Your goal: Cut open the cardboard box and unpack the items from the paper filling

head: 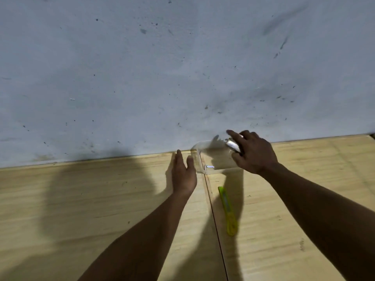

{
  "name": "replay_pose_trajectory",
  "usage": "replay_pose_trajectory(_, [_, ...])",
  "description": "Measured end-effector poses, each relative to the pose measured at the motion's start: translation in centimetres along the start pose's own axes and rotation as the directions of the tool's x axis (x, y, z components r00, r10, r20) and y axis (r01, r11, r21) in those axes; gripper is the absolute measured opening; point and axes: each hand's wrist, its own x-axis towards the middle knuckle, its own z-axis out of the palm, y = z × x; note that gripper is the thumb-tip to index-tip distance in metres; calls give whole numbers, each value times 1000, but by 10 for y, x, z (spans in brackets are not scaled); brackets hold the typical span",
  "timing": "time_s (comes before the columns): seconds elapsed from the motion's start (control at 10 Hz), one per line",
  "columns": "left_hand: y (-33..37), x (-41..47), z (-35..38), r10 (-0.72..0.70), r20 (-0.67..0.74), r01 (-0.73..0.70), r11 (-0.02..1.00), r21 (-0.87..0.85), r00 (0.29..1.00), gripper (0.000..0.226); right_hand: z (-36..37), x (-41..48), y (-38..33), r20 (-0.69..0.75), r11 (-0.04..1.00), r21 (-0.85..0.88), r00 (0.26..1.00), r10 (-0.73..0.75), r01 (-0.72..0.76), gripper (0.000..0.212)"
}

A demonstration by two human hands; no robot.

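Note:
A clear see-through container [213, 157] rests on the wooden table [101, 199], close against the wall. My right hand [253, 153] grips its right end, fingers wrapped over a shiny silver part [233, 146]. A small metal clip [210, 166] shows at the container's lower front. Just left of the container is my left hand [183, 175], flat and open with its thumb beside the clear wall. A yellow-green utility knife [228, 210] lies on the table below the container, apart from both hands. No cardboard box or paper filling is in view.
A grey, speckled wall [182, 67] fills the upper half and meets the table's far edge. A seam [213, 209] between two tabletop panels runs from the container toward me. Dark shadows fall across the left of the table.

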Motion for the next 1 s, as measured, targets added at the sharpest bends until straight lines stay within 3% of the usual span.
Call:
replay_pose_trajectory(0.1, [32, 11, 22, -195, 12, 189, 937, -295, 981, 50, 8, 28, -15, 115, 984, -50, 980, -164, 170, 76])
replay_pose_trajectory(0.2, [42, 18, 33, -285, -8, 260, 885, -386, 958, 47, 25, 40, -33, 217, 960, -68, 943, -253, 273, 78])
replay_pose_trajectory(0.4, [39, 21, 40, -243, -13, 222, 907, -357, 970, 45, 51, 39, -34, 309, 947, -46, 906, -290, 319, 74])
replay_pose_trajectory(0.7, [42, 21, 41, -218, -21, 202, 934, -295, 976, 45, 62, 23, -36, 231, 974, 67, 946, -227, 217, 69])
replay_pose_trajectory(0.9, [42, 23, 35, -201, 6, 194, 937, -291, 980, 46, 57, 24, -37, 253, 978, 79, 945, -207, 194, 82])
replay_pose_trajectory(1.0, [38, 17, 23, -216, 42, 219, 931, -291, 975, 44, 49, 21, -39, 214, 978, 172, 965, -153, 117, 75])
